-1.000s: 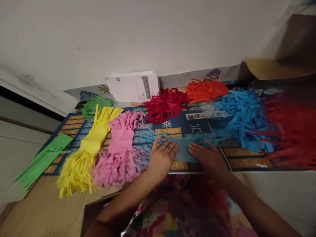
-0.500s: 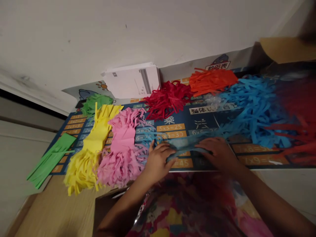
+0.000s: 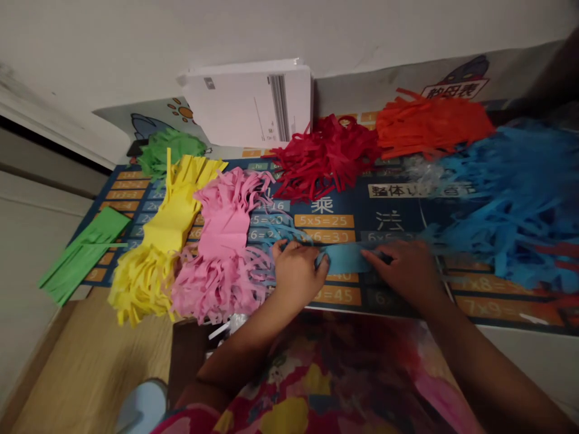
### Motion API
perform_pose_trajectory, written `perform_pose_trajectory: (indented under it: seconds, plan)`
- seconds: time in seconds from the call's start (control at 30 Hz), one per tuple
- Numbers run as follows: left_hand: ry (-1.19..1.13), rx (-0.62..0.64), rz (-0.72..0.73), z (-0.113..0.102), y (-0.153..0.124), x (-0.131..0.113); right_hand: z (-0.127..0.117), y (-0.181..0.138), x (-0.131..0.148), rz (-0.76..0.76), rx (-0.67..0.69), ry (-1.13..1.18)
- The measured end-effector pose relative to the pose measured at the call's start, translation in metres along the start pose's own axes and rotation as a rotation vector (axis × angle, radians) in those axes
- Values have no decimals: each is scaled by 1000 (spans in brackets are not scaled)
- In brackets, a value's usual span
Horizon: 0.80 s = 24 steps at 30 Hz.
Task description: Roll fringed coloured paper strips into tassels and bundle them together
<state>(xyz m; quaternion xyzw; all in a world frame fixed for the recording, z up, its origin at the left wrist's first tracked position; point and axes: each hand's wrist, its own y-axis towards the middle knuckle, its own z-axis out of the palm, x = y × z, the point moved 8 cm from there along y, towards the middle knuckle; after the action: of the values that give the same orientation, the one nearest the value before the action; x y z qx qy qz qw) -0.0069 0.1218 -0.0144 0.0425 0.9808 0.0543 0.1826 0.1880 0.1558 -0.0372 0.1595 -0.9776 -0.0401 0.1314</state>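
The blue strip (image 3: 346, 257) lies between the person's two hands, on or just above the mat (image 3: 353, 196), near its front edge; whether it touches cannot be told. Its long axis runs left to right, roughly along that edge, so the left hand (image 3: 296, 271) is at one end of its bare middle and the right hand (image 3: 404, 265) at the other, neither clearly nearer. Both grasp it: the left with curled fingers and the thumb turned in, the right with its thumb against the strip and fingers bent over. Blue fringe (image 3: 278, 226) spreads beyond the left hand, towards the pink bundle (image 3: 224, 232), with the yellow bundle (image 3: 167, 226) farther left. The folds of paper inside each grip are hidden by the fingers, and the right fingertips are hard to make out. Past the right hand, pale blue strands blur into the blue heap (image 3: 520, 199), so where the strip's fringe ends cannot be told. Red strands (image 3: 563, 250) are cut off by the right border.
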Motion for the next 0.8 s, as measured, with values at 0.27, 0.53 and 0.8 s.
perform_pose_trajectory:
  seconds: [0.27, 0.53, 0.8]
  plan:
    - [-1, 8, -15, 2, 2, 2, 1, 0, 3, -11, -18, -8]
    - [18, -2, -10, 3, 4, 2, 2, 3, 2, 19, -5, -19]
    - [63, 19, -33, 2, 3, 2, 5, 4, 2, 69, 15, -22]
